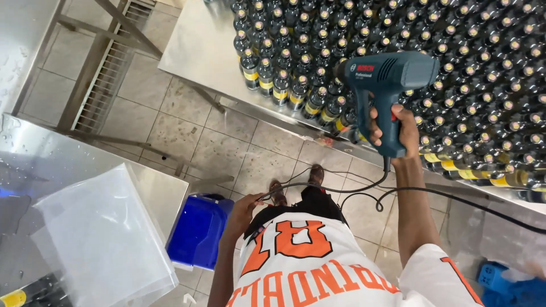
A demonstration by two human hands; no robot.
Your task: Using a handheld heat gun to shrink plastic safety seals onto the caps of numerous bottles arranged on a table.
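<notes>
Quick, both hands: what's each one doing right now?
Left hand: closed on the black power cord, down by the hip.
Right hand: closed on the handle of the blue heat gun, aimed at the dark bottles.

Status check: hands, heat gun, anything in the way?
Right hand gripping blue heat gun, nozzle over bottles. Left hand holding black cord. Nothing blocking.

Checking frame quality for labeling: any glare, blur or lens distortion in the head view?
Head view: wide-angle bending at the edges; glare on the steel table and bottle caps; heat gun in the right hand sharp; left hand slightly soft.
</notes>
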